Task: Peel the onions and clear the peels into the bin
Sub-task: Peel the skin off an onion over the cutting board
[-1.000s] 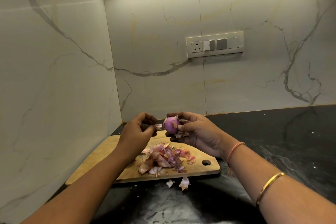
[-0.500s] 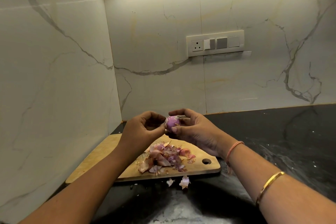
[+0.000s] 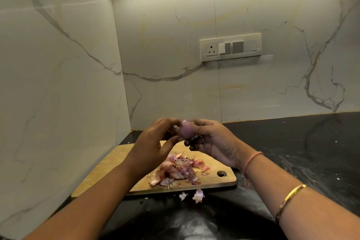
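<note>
Over the chopping board (image 3: 109, 171), an onion (image 3: 186, 130) is being gripped by the right hand (image 3: 216, 142) and pinched by the left hand (image 3: 152, 142), so peels (image 3: 177, 171) are being collected at six o'clock.

Counting 2 hands, left hand (image 3: 153, 146) and right hand (image 3: 214, 142), gripping 1 onion (image 3: 185, 130). Below them 1 cutting board (image 3: 109, 171) is carrying 1 peel pile (image 3: 177, 171); 2 loose peels (image 3: 198, 195) are lying nearer, on the bench (image 3: 292, 152). 1 switch panel (image 3: 230, 46) above.
</note>
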`<state>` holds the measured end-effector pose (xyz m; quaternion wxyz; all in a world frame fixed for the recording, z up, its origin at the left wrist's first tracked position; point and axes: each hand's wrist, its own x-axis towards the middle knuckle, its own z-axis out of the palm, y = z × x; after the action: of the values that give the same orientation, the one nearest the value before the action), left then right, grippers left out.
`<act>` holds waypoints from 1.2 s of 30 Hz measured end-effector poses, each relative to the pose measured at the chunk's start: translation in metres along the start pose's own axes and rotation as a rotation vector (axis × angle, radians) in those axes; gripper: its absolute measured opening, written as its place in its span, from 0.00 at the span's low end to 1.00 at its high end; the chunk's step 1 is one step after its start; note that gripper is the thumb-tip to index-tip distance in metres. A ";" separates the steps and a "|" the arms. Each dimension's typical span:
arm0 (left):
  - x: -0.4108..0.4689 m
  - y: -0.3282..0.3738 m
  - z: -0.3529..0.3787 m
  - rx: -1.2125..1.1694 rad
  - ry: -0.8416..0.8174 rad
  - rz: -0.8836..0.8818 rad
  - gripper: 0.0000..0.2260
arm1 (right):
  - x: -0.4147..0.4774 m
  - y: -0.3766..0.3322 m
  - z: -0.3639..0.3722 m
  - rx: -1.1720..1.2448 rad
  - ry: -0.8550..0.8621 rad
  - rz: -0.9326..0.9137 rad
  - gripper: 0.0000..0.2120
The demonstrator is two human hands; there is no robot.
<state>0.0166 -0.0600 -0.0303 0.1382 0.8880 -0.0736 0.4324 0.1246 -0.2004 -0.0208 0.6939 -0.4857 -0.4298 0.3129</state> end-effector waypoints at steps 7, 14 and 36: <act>0.000 -0.001 0.001 0.047 0.039 0.031 0.12 | 0.000 -0.002 0.001 0.020 0.002 -0.009 0.10; -0.001 -0.002 0.002 0.057 0.052 0.028 0.11 | 0.001 0.001 0.003 0.020 0.005 0.019 0.11; 0.001 0.003 0.001 0.106 0.068 0.038 0.05 | 0.001 0.003 0.003 -0.064 0.037 0.055 0.17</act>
<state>0.0174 -0.0629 -0.0297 0.0850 0.8773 -0.0627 0.4681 0.1217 -0.1977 -0.0226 0.6770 -0.5249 -0.4131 0.3090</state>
